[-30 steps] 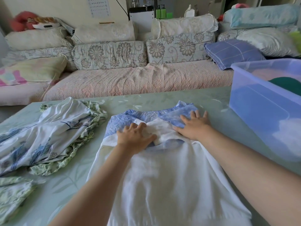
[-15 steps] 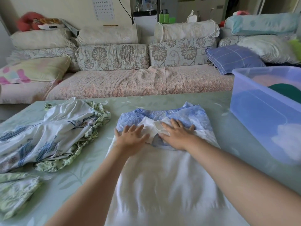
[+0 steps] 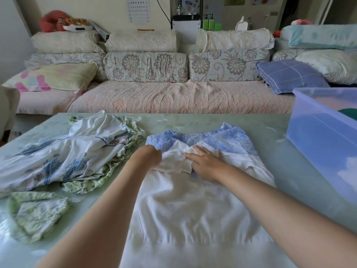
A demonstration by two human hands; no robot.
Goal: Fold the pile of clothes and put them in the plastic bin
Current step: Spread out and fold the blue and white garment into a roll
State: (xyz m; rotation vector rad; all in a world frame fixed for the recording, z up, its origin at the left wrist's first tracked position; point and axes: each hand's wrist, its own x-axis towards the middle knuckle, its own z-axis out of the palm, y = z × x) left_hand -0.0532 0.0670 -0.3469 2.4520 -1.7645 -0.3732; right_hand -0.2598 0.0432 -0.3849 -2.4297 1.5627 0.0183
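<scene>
**laundry_lurker:** So what's on the bench (image 3: 280,171), going from the left?

**foldmaster:** Far left there's a floral pile (image 3: 63,151), white with blue flowers and green ruffled trim, all crumpled and unfolded. Just in front of it, nearer the person, sits a small green-print piece (image 3: 36,215) on its own.

**laundry_lurker:** And the hands?

**foldmaster:** Both are on the white and blue garment (image 3: 193,209) spread flat in the middle of the bench. The left hand (image 3: 149,156) is at the left side of the collar area with its fingers curled under, and the white flap bunches up right against it, so it looks like it's gripping that fabric. The fingertips themselves are hidden, though. The right hand (image 3: 206,163) lies just beside it, palm down, fingers straight and spread, pressing on the flap and holding nothing.

**laundry_lurker:** Where's the bin?

**foldmaster:** The plastic bin (image 3: 318,142) is far right on the bench, translucent blue, near the garment but not touching it. Something dark green (image 3: 347,113) shows inside. A sofa (image 3: 173,97) with floral cushions runs behind everything.
</scene>
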